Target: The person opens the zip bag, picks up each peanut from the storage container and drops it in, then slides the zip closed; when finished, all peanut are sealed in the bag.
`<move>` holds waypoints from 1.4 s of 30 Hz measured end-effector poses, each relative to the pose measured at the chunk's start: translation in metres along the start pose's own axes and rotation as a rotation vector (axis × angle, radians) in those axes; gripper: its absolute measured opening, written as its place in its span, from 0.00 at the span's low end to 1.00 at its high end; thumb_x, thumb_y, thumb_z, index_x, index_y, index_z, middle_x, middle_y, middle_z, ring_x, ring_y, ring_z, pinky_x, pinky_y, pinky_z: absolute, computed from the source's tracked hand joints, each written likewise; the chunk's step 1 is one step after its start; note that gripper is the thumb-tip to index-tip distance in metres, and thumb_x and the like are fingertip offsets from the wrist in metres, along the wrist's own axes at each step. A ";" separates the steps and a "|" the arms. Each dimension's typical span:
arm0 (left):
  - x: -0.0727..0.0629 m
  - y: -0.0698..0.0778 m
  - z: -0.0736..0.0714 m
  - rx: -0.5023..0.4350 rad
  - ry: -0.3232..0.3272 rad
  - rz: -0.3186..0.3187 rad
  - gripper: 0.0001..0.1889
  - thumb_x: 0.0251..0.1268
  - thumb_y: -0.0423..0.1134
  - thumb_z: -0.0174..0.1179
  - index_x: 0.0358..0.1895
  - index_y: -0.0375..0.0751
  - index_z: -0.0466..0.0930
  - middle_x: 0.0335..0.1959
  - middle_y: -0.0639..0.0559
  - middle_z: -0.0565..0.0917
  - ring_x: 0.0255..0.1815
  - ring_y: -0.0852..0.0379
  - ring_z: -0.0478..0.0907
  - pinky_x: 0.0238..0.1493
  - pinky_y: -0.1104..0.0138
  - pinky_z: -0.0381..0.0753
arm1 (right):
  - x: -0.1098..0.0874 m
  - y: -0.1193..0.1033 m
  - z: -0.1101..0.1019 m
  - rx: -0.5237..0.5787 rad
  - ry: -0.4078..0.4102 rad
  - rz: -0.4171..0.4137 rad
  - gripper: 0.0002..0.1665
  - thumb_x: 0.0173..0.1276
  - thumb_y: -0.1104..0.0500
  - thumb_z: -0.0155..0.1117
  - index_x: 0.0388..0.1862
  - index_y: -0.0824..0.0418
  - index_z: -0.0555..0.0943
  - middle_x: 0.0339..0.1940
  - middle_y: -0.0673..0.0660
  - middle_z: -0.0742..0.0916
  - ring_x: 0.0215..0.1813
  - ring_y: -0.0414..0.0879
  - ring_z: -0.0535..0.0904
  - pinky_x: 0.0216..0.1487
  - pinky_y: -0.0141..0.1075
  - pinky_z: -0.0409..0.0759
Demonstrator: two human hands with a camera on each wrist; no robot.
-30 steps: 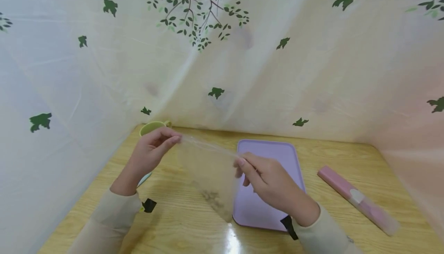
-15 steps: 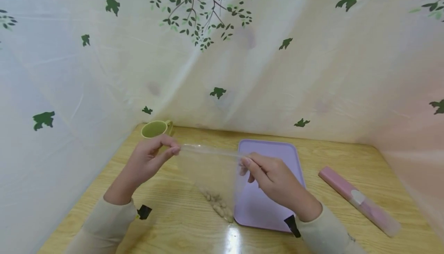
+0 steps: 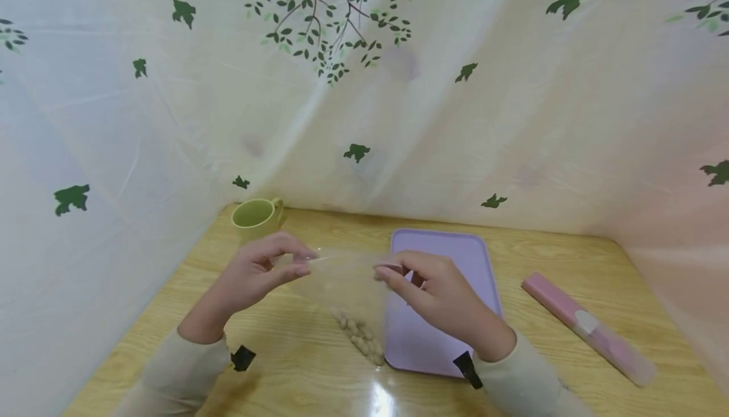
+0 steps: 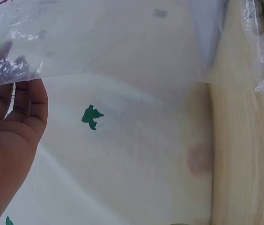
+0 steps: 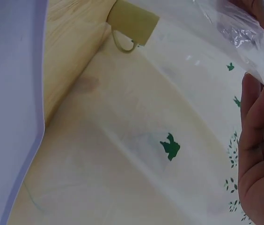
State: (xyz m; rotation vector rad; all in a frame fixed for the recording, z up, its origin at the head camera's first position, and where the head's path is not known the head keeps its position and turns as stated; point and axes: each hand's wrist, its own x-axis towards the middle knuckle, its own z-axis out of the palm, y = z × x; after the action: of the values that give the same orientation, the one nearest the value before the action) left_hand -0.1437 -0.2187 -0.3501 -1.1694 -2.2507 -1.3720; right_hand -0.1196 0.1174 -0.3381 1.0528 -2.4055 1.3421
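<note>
A clear plastic bag hangs between both hands over the table, its mouth uppermost. Several pale tan, peanut-like pieces lie in its bottom corner, beside the tray. My left hand holds the bag's upper left edge between thumb and fingers; in the left wrist view the fingers show below the crinkled film. At the upper right edge, my right hand pinches the film between thumb and index finger. In the right wrist view, those fingertips meet at the bag's edge.
A lilac tray lies under and behind the right hand. A green mug stands at the back left, beyond the left hand. On the right lies a long pink package. A leaf-patterned cloth closes off the table's back and sides.
Both hands have come closer together, so the bag's mouth is slacker. The left hand has lowered and moved right, uncovering the mug. The pieces in the bag show more sharply.
</note>
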 end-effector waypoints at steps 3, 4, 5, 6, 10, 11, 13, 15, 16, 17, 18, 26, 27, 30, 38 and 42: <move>0.001 0.000 0.002 0.017 -0.012 0.022 0.17 0.65 0.20 0.67 0.51 0.45 0.90 0.43 0.55 0.88 0.48 0.64 0.83 0.51 0.72 0.84 | 0.003 -0.003 0.004 -0.002 0.001 -0.015 0.10 0.80 0.57 0.65 0.51 0.50 0.91 0.39 0.47 0.93 0.31 0.32 0.78 0.32 0.30 0.83; 0.001 0.000 0.002 0.020 -0.015 0.027 0.17 0.65 0.20 0.67 0.51 0.44 0.91 0.43 0.55 0.88 0.49 0.65 0.83 0.51 0.72 0.84 | 0.004 -0.004 0.005 0.004 0.002 -0.019 0.11 0.80 0.57 0.65 0.53 0.51 0.91 0.40 0.47 0.94 0.32 0.32 0.79 0.33 0.31 0.83; 0.002 0.000 0.003 0.019 -0.016 0.035 0.17 0.65 0.20 0.67 0.50 0.42 0.91 0.43 0.53 0.88 0.49 0.64 0.83 0.50 0.72 0.84 | 0.004 -0.005 0.006 0.008 0.006 -0.022 0.11 0.80 0.58 0.64 0.53 0.51 0.92 0.41 0.47 0.94 0.33 0.32 0.81 0.33 0.31 0.83; 0.002 0.001 0.003 0.011 -0.018 0.039 0.16 0.65 0.20 0.67 0.51 0.41 0.91 0.43 0.52 0.87 0.49 0.64 0.82 0.49 0.72 0.83 | 0.004 -0.005 0.006 0.013 0.012 -0.028 0.11 0.80 0.58 0.64 0.53 0.52 0.92 0.41 0.47 0.94 0.34 0.33 0.82 0.33 0.32 0.84; 0.003 0.003 0.003 -0.012 -0.014 0.065 0.15 0.67 0.20 0.66 0.51 0.38 0.92 0.41 0.49 0.86 0.46 0.64 0.80 0.43 0.71 0.82 | 0.004 -0.003 0.007 0.030 0.030 -0.050 0.12 0.80 0.61 0.63 0.53 0.53 0.92 0.42 0.47 0.95 0.37 0.36 0.87 0.35 0.33 0.86; 0.003 0.003 0.003 -0.019 -0.010 0.074 0.14 0.68 0.22 0.66 0.51 0.37 0.92 0.40 0.48 0.86 0.45 0.64 0.80 0.42 0.71 0.81 | 0.003 -0.002 0.007 0.032 0.035 -0.059 0.12 0.80 0.62 0.63 0.53 0.53 0.92 0.42 0.47 0.95 0.37 0.37 0.87 0.36 0.34 0.86; 0.005 0.004 0.004 -0.024 0.006 0.114 0.12 0.70 0.23 0.66 0.50 0.37 0.91 0.39 0.48 0.86 0.44 0.64 0.79 0.41 0.71 0.81 | 0.002 0.000 0.007 0.041 0.040 -0.073 0.13 0.80 0.63 0.63 0.53 0.53 0.92 0.42 0.48 0.95 0.36 0.38 0.88 0.36 0.33 0.86; 0.007 0.004 0.005 -0.026 0.024 0.173 0.10 0.71 0.26 0.66 0.49 0.38 0.91 0.38 0.48 0.86 0.43 0.63 0.79 0.42 0.70 0.81 | 0.001 0.002 0.007 0.056 0.043 -0.080 0.14 0.81 0.63 0.62 0.55 0.54 0.91 0.42 0.49 0.95 0.35 0.39 0.88 0.36 0.34 0.87; 0.008 0.004 0.005 -0.027 0.035 0.207 0.09 0.72 0.26 0.66 0.49 0.38 0.91 0.37 0.48 0.86 0.43 0.62 0.79 0.43 0.70 0.80 | 0.001 0.002 0.007 0.065 0.042 -0.081 0.14 0.81 0.63 0.61 0.55 0.54 0.91 0.42 0.49 0.95 0.35 0.40 0.88 0.36 0.34 0.87; 0.009 0.005 0.005 -0.023 0.046 0.238 0.08 0.72 0.27 0.66 0.49 0.38 0.91 0.37 0.49 0.85 0.42 0.61 0.79 0.43 0.70 0.80 | 0.000 0.002 0.007 0.071 0.041 -0.081 0.15 0.81 0.63 0.61 0.56 0.54 0.91 0.42 0.50 0.95 0.36 0.40 0.88 0.36 0.34 0.87; 0.010 0.006 0.005 -0.021 0.055 0.267 0.08 0.73 0.28 0.66 0.48 0.37 0.90 0.37 0.49 0.85 0.42 0.61 0.78 0.44 0.69 0.80 | 0.000 0.002 0.007 0.076 0.039 -0.080 0.15 0.81 0.63 0.61 0.57 0.54 0.91 0.42 0.51 0.95 0.36 0.39 0.88 0.37 0.34 0.87; 0.012 0.020 0.008 0.041 0.096 0.261 0.09 0.72 0.31 0.68 0.50 0.41 0.92 0.37 0.53 0.87 0.40 0.62 0.80 0.42 0.73 0.81 | 0.003 -0.013 0.001 0.019 -0.010 -0.001 0.10 0.81 0.52 0.65 0.53 0.42 0.90 0.39 0.41 0.92 0.39 0.32 0.85 0.42 0.34 0.88; 0.012 0.022 0.009 0.055 0.097 0.254 0.09 0.71 0.31 0.69 0.50 0.42 0.92 0.37 0.53 0.87 0.39 0.63 0.80 0.40 0.74 0.81 | 0.005 -0.016 0.001 0.008 -0.018 0.010 0.09 0.80 0.50 0.66 0.52 0.40 0.89 0.39 0.39 0.91 0.39 0.32 0.85 0.43 0.34 0.88; 0.014 0.027 0.015 0.077 0.096 0.253 0.10 0.69 0.30 0.70 0.50 0.43 0.92 0.35 0.54 0.87 0.34 0.65 0.80 0.35 0.75 0.80 | 0.010 -0.026 0.003 -0.003 -0.040 0.020 0.07 0.78 0.46 0.67 0.50 0.39 0.90 0.40 0.36 0.91 0.42 0.31 0.86 0.45 0.34 0.88; 0.019 0.040 0.023 0.120 0.110 0.279 0.06 0.71 0.32 0.70 0.47 0.40 0.93 0.31 0.58 0.84 0.31 0.67 0.77 0.31 0.79 0.77 | 0.019 -0.039 0.008 -0.053 -0.029 -0.033 0.06 0.76 0.50 0.71 0.46 0.43 0.92 0.39 0.37 0.92 0.43 0.31 0.85 0.41 0.30 0.85; 0.020 0.043 0.026 0.162 0.129 0.290 0.06 0.75 0.37 0.67 0.45 0.42 0.93 0.31 0.58 0.83 0.31 0.67 0.75 0.31 0.80 0.76 | 0.019 -0.040 0.008 -0.044 -0.024 -0.051 0.06 0.75 0.51 0.71 0.46 0.45 0.92 0.40 0.38 0.92 0.43 0.31 0.85 0.40 0.30 0.84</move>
State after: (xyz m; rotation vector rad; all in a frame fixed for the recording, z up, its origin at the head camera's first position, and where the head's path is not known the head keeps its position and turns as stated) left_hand -0.1200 -0.1775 -0.3252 -1.2532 -1.9701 -1.0990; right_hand -0.1054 0.0878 -0.3068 1.1173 -2.3964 1.2613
